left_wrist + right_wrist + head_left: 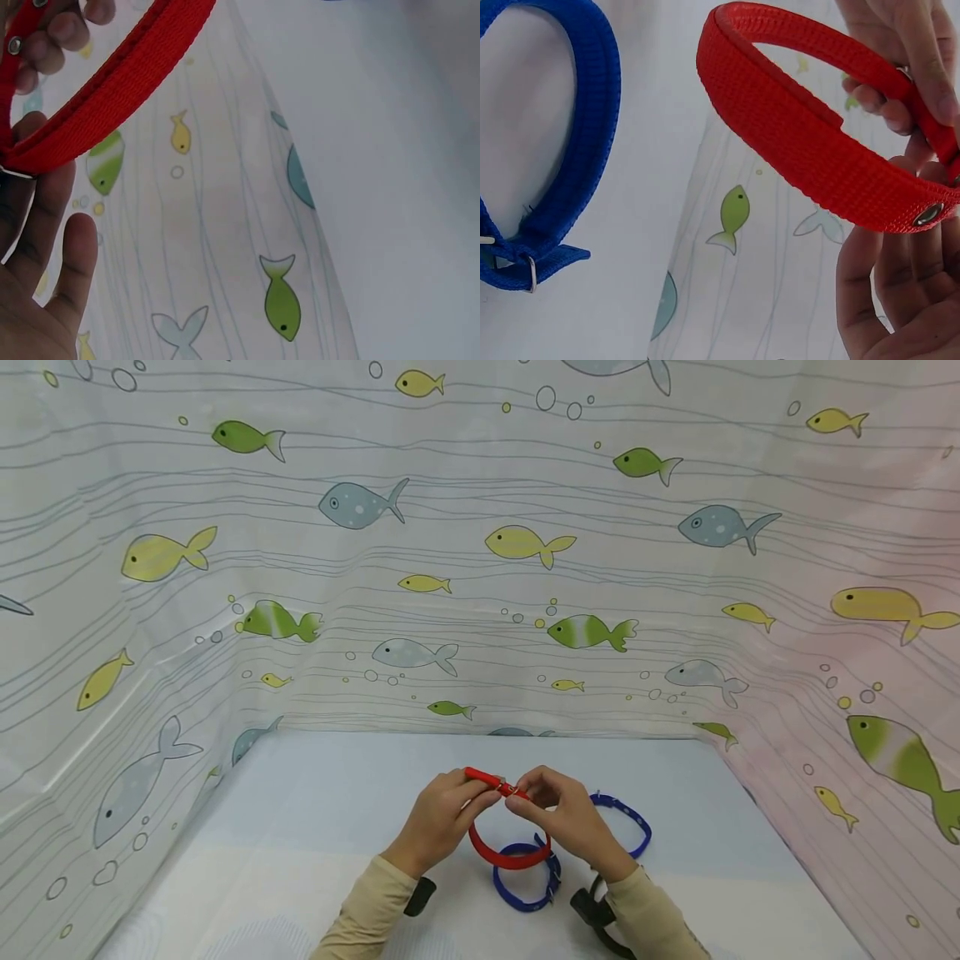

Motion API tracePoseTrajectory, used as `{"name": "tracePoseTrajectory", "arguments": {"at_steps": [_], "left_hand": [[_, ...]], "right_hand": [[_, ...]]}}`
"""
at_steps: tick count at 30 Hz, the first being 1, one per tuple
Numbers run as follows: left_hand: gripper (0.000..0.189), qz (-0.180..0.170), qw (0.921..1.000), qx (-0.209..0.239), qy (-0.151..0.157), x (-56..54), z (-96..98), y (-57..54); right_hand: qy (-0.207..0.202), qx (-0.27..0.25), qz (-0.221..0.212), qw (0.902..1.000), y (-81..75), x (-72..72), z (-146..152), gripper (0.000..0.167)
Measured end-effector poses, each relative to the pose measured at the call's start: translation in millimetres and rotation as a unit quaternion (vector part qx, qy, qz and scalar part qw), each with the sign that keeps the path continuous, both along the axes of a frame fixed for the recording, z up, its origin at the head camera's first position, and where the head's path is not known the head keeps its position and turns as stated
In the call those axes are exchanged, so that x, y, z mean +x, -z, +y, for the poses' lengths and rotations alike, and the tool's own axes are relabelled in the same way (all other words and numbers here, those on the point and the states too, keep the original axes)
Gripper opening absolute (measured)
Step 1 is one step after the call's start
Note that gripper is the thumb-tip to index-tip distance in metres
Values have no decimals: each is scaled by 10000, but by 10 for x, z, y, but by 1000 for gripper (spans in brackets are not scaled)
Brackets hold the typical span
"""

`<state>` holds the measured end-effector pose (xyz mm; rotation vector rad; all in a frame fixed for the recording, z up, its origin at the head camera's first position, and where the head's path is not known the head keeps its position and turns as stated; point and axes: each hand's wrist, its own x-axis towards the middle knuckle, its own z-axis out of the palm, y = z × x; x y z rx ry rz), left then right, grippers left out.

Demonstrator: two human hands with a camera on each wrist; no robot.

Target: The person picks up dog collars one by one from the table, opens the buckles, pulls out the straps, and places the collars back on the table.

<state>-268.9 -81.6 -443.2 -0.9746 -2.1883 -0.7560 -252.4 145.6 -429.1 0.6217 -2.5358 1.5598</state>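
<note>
A red woven collar [510, 861] with metal eyelets hangs in a loop between both hands. My left hand [438, 814] pinches it at the left of the buckle, where one red end sticks out past the fingers. On the other side my right hand [566, 814] pinches the strap close to the buckle. In the right wrist view the collar [795, 142] shows a wide band with an eyelet above the right hand [907, 300]. The left wrist view shows the band [135, 82] beside the left hand's fingers; the buckle is mostly hidden there.
A blue collar [525, 907] lies on the white table [300, 810] below the red one. A second blue collar [645, 827] lies behind the right hand, and a black strap-like object [611, 943] by the right forearm. Fish-printed sheeting [480, 610] walls the table.
</note>
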Motion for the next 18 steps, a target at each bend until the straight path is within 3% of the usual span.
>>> {"name": "tracePoseTrajectory", "arguments": {"at_steps": [5, 14, 18], "left_hand": [[17, 35, 10000, 33, 34, -12, -4, -1], [16, 54, 9998, 118, 177, -30, 5, -56], [16, -17, 9997, 150, 181, -36, -5, -72]], "right_hand": [[-9, -41, -52, 10000, -13, -13, 3, 20], [-601, -543, -68, 9967, 15, -75, 66, 17], [-577, -569, -79, 9967, 7, -58, 82, 20]]}}
